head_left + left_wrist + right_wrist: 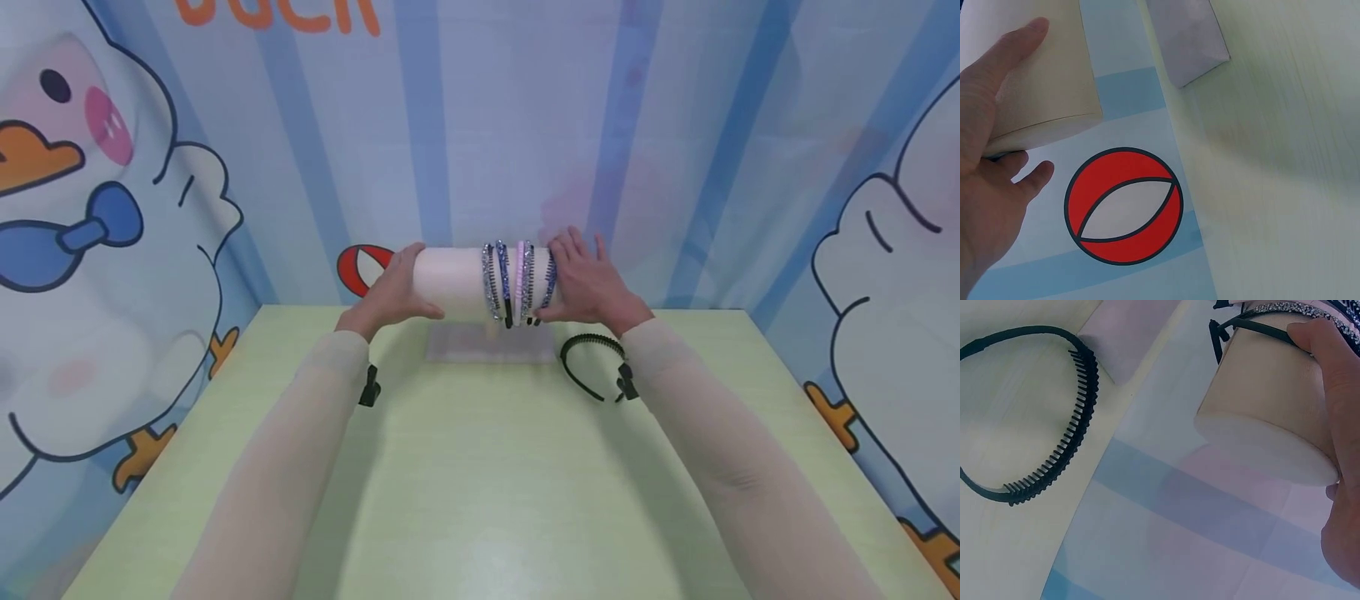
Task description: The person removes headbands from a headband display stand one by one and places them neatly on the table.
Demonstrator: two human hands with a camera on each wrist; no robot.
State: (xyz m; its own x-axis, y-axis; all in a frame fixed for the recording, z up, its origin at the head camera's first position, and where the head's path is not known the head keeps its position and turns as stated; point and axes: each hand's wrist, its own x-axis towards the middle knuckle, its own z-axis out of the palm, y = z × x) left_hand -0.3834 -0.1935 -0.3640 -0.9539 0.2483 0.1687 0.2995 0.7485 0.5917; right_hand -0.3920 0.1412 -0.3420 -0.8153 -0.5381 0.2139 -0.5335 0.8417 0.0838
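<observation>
A white cylindrical headband stand (448, 279) lies crosswise above its pale base (453, 343). My left hand (393, 292) grips its bare left end, the thumb (1019, 47) in front and the other fingers partly hidden behind. Several headbands, some silver glittered and one pink (520, 283), circle the right half. At the right end, my right hand (588, 279) holds a blue glittery headband (551, 279). In the right wrist view its thumb (1319, 337) presses on a black band end (1263, 329); the other fingers are mostly hidden.
A black toothed headband (1088, 381) rests on the pale green table (495, 467), right of the base and beside my right forearm. Close behind the table hangs a blue striped backdrop (517, 125) with cartoon ducks and a red and white ball (1125, 169).
</observation>
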